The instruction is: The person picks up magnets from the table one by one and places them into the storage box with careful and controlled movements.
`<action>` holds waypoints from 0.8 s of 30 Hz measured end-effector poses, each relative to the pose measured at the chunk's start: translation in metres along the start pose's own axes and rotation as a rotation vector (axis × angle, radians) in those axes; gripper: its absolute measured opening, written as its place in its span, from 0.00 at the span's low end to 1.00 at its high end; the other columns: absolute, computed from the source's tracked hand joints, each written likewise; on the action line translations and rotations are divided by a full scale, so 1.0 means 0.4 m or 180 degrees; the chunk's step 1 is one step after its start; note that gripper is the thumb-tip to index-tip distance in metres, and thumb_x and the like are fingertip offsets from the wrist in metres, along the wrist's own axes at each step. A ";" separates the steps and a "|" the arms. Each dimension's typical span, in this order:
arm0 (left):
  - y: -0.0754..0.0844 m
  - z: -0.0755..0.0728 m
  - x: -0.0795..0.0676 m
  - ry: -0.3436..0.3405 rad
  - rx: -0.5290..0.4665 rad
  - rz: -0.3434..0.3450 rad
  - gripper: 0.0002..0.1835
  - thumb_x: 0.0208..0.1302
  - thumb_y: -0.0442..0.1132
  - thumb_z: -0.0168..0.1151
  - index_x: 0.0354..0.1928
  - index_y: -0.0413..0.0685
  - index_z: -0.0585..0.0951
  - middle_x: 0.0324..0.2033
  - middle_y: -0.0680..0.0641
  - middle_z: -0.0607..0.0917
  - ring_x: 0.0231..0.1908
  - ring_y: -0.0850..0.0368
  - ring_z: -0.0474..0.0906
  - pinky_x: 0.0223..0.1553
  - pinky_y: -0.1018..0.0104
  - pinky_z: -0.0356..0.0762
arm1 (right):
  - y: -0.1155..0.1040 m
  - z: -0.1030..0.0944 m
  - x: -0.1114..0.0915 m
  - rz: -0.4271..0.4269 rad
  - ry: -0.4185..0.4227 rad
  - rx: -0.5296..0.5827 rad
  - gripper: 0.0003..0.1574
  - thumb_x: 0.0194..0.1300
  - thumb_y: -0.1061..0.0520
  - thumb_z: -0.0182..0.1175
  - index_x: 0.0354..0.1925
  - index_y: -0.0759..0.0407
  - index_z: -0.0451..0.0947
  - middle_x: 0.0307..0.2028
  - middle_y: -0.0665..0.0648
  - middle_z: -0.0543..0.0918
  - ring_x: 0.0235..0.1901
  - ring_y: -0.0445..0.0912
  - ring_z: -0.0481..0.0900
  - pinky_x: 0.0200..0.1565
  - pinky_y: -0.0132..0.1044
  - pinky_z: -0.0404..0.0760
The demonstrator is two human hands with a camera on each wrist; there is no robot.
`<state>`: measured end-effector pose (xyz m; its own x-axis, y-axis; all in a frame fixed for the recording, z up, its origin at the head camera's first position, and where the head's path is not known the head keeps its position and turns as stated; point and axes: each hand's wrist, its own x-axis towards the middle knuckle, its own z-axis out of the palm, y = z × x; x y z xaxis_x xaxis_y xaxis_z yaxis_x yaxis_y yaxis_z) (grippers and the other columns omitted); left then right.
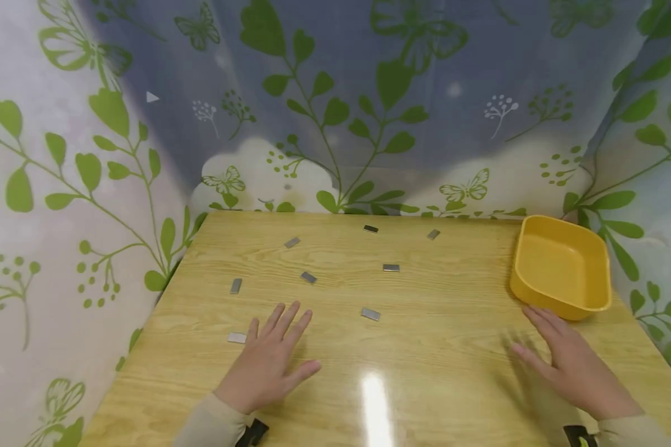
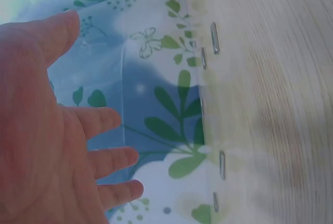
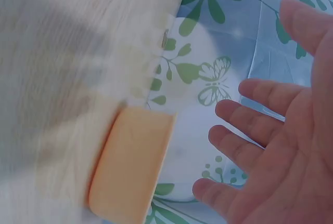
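Several small grey metal-looking rectangular pieces lie scattered on the wooden table [image 1: 453,347]. My left hand [image 1: 268,363], fingers spread, is over the left part of the table and holds nothing. Beside its fingertips lies one light grey piece [image 1: 237,338]; another grey piece [image 1: 370,314] lies to its right. My right hand [image 1: 578,366] is held with fingers extended and nothing in its grasp, just in front of a yellow plastic basin [image 1: 559,301]. In the right wrist view the basin [image 3: 132,164] appears below and left of the straight fingers.
Farther back lie a dark piece [image 1: 371,229] and more grey ones, such as a piece [image 1: 433,234] toward the right. A curtain [image 1: 335,112] printed with leaves and butterflies hangs behind the table and along both sides. Light glares off the tabletop near the front.
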<state>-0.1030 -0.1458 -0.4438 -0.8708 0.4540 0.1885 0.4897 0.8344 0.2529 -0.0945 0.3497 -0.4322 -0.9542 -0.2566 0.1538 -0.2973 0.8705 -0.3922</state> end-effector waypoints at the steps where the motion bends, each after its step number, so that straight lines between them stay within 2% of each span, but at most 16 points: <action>1: 0.005 0.000 0.003 -0.0017 -0.0016 0.0007 0.42 0.65 0.68 0.48 0.75 0.56 0.56 0.73 0.46 0.53 0.71 0.42 0.49 0.58 0.26 0.51 | 0.001 -0.005 0.002 0.0013 0.0002 -0.0004 0.47 0.66 0.46 0.61 0.71 0.67 0.54 0.65 0.75 0.62 0.62 0.74 0.57 0.55 0.70 0.57; 6: 0.037 0.008 0.019 -0.0136 -0.0132 0.0119 0.42 0.66 0.67 0.48 0.75 0.56 0.54 0.74 0.49 0.51 0.72 0.45 0.47 0.61 0.28 0.49 | 0.012 -0.027 0.007 0.0046 -0.0005 -0.0152 0.47 0.67 0.44 0.60 0.71 0.70 0.54 0.63 0.77 0.62 0.59 0.74 0.60 0.52 0.70 0.60; 12: 0.090 0.007 0.070 -0.0256 -0.0071 0.0467 0.42 0.67 0.69 0.42 0.76 0.55 0.52 0.74 0.50 0.49 0.73 0.48 0.44 0.65 0.34 0.47 | 0.032 -0.063 0.046 0.0043 0.0031 -0.0221 0.48 0.68 0.43 0.58 0.71 0.70 0.52 0.64 0.77 0.60 0.62 0.74 0.56 0.56 0.70 0.55; 19: 0.183 -0.005 0.189 -0.0231 -0.0109 0.1221 0.42 0.70 0.68 0.35 0.74 0.46 0.56 0.73 0.44 0.55 0.72 0.49 0.49 0.67 0.46 0.54 | 0.095 -0.111 0.113 0.0274 0.0026 -0.0198 0.47 0.71 0.43 0.53 0.71 0.73 0.49 0.63 0.81 0.59 0.59 0.77 0.57 0.52 0.71 0.57; 24: 0.236 0.008 0.298 -0.0371 -0.0240 0.1466 0.41 0.69 0.68 0.37 0.74 0.46 0.57 0.72 0.44 0.56 0.72 0.52 0.50 0.69 0.59 0.50 | 0.164 -0.147 0.160 0.0490 -0.0089 -0.0254 0.49 0.73 0.41 0.50 0.72 0.72 0.44 0.64 0.83 0.55 0.57 0.79 0.56 0.49 0.73 0.58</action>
<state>-0.1608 -0.0118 -0.4005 -0.5594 0.8067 0.1906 0.8237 0.5151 0.2371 -0.1733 0.4150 -0.3949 -0.9891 -0.1283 0.0717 -0.1451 0.9307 -0.3357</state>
